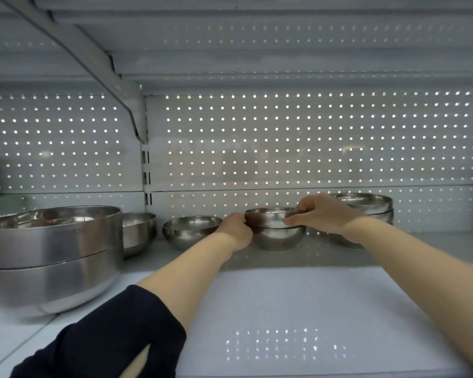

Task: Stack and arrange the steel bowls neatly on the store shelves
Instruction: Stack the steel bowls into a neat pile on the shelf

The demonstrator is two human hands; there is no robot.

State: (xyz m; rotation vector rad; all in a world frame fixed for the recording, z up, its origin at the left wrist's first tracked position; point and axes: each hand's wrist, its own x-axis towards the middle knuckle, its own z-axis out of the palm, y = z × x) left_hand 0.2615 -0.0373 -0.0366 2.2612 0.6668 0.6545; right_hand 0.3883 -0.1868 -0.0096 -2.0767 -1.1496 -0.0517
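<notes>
A small steel bowl (271, 217) sits nested in a second small bowl (280, 238) at the back of the white shelf (271, 301), close to the perforated back panel (284, 148). Both hands meet at this pair. The right hand (322, 212) comes in from the right and pinches the upper bowl's rim, thumb on the near edge and fingers curled over the far edge. The left hand (236, 231) is at the pair's left side, its fingers curled against the upper bowl's wall where the two rims meet, so it grips the stack from that side. Just left of the left hand a single bowl (190, 230) of like size stands alone, and further left a slightly deeper bowl (138, 231) is partly hidden behind two large stacked bowls (52, 257) near the shelf's front left. Behind the right wrist, another stack of two bowls (366, 207) stands against the panel. A dark sleeve (107, 342) covers the left upper arm at the bottom of the view.
</notes>
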